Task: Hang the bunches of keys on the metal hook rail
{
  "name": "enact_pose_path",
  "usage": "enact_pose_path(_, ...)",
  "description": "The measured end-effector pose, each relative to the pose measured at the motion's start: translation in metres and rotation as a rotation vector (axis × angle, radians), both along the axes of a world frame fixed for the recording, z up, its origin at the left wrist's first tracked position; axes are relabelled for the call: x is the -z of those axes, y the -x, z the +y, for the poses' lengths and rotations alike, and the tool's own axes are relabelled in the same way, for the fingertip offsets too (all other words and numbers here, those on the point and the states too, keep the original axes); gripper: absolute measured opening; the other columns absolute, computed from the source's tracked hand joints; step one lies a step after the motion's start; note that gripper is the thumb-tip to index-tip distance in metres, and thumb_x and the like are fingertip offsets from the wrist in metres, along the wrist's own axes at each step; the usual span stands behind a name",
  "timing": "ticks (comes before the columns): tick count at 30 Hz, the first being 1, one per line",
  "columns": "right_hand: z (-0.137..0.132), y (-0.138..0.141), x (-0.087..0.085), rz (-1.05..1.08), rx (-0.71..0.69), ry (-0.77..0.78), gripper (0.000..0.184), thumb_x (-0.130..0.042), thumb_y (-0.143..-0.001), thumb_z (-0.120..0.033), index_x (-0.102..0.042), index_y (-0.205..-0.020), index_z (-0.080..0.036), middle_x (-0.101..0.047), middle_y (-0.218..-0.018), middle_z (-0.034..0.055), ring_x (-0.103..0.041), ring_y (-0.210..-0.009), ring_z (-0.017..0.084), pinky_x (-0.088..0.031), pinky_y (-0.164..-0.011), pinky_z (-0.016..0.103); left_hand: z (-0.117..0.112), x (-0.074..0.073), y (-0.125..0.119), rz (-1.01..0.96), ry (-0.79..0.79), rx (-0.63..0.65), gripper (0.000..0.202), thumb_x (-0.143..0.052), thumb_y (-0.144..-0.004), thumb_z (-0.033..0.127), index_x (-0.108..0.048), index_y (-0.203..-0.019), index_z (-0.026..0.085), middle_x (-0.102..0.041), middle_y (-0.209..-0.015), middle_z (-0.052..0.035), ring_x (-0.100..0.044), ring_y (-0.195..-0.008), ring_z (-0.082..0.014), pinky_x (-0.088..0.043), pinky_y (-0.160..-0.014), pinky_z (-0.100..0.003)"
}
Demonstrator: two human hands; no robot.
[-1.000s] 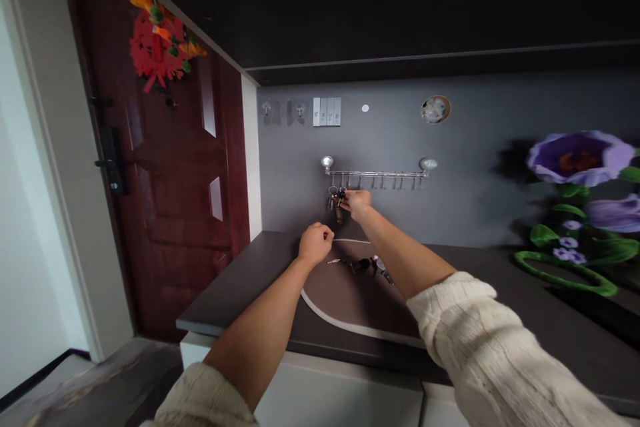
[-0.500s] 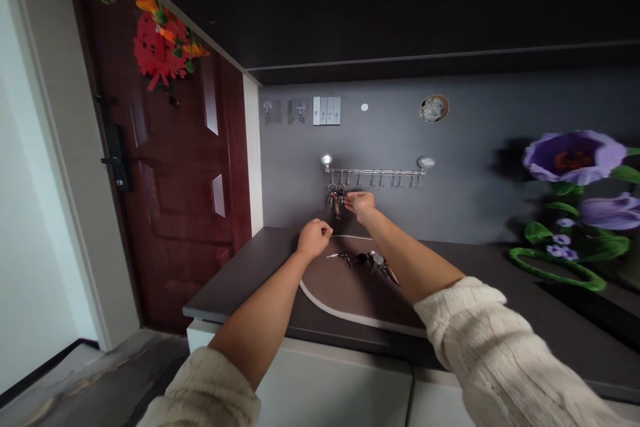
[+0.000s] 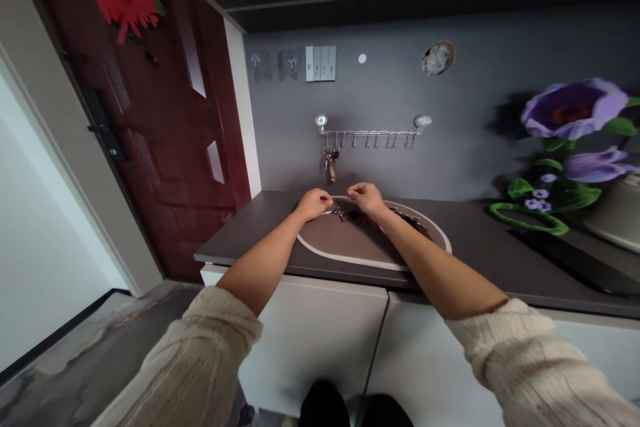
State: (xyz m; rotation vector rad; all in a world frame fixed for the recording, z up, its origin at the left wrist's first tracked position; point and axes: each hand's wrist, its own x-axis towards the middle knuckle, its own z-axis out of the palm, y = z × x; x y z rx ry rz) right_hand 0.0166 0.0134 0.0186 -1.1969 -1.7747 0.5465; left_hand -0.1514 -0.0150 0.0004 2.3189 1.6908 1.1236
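Observation:
My left hand [image 3: 314,204] is closed in a pinch at the left rear of a brown mat [image 3: 345,248] with a pale rim. A small dark bit shows at its fingertips, too small to name. Just right of it, over the mat, my right hand [image 3: 369,200] has its fingertips drawn together; what they hold, if anything, is hidden. Loose keys [image 3: 339,213] lie on the mat between the hands, and dark items beside them are partly covered by my right hand and forearm. Above, a bunch of keys [image 3: 331,165] with a brown tag hangs from the hook rail [image 3: 373,133].
The mat lies on a dark countertop [image 3: 270,223] over white cabinet doors [image 3: 310,330]. Purple flowers [image 3: 575,110] and a long black object [image 3: 575,263] stand at the right. A dark red door [image 3: 185,167] is on the left, and a dark cabinet overhangs above.
My right hand has come down from the hanging keys to the mat, close to my left hand. The view has tilted downward, so the rail appears higher and my feet show.

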Motion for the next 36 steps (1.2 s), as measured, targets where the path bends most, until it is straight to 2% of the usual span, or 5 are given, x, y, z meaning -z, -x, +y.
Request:
enact_pose_path(6,-0.014,-0.006,0.009,-0.428,0.025,-0.073,0.017,-0.052,-0.072,-0.022,-0.066,-0.08,-0.015,-0.066,-0.079,0.0057,-0.057,-0.072,0.013,-0.039,-0.066,0.021,0.005,0.004,-0.001,0.03,0.048,0.024,0.025,-0.05,-0.071,0.029,-0.067,-0.081,0.015,-0.064,-0.078,-0.0058,-0.053,-0.07,-0.014,-0.038,-0.065,-0.023)
enact_pose_path(12,-0.016,0.0,0.007,-0.658,0.011,-0.089,0.022,-0.049,-0.075,-0.023,-0.067,-0.086,-0.017,-0.066,-0.087,0.0073,-0.058,-0.079,0.016,-0.037,-0.067,0.021,0.011,0.008,-0.005,-0.031,0.126,0.015,0.025,-0.052,-0.068,0.032,-0.068,-0.078,0.015,-0.065,-0.076,-0.0054,-0.055,-0.069,-0.014,-0.038,-0.064,-0.023)
enact_pose_path(19,-0.018,0.003,0.006,-0.702,0.027,-0.051,0.025,-0.048,-0.076,-0.024,-0.067,-0.09,-0.018,-0.066,-0.091,0.0092,-0.059,-0.084,0.017,-0.038,-0.069,0.021,0.019,0.012,-0.01,-0.141,0.231,-0.005,0.024,-0.058,-0.063,0.036,-0.068,-0.07,0.015,-0.064,-0.067,-0.004,-0.052,-0.059,-0.0118,-0.037,-0.059,-0.024)
enact_pose_path(29,-0.015,0.003,0.006,-0.713,0.03,-0.031,0.025,-0.049,-0.076,-0.025,-0.066,-0.092,-0.017,-0.066,-0.091,0.009,-0.058,-0.086,0.016,-0.038,-0.071,0.019,0.017,0.01,-0.015,-0.409,0.337,0.034,0.009,-0.062,-0.059,0.019,-0.065,-0.062,0.011,-0.061,-0.059,-0.0022,-0.049,-0.054,-0.0083,-0.038,-0.059,-0.022)
enact_pose_path(36,-0.017,0.002,0.005,-0.734,0.022,-0.038,0.025,-0.048,-0.076,-0.026,-0.066,-0.092,-0.017,-0.065,-0.091,0.0092,-0.059,-0.084,0.016,-0.038,-0.07,0.02,0.007,0.003,-0.017,-0.531,0.35,0.055,0.007,-0.059,-0.061,0.017,-0.063,-0.062,0.011,-0.058,-0.056,-0.0005,-0.046,-0.051,-0.0072,-0.037,-0.057,-0.022)
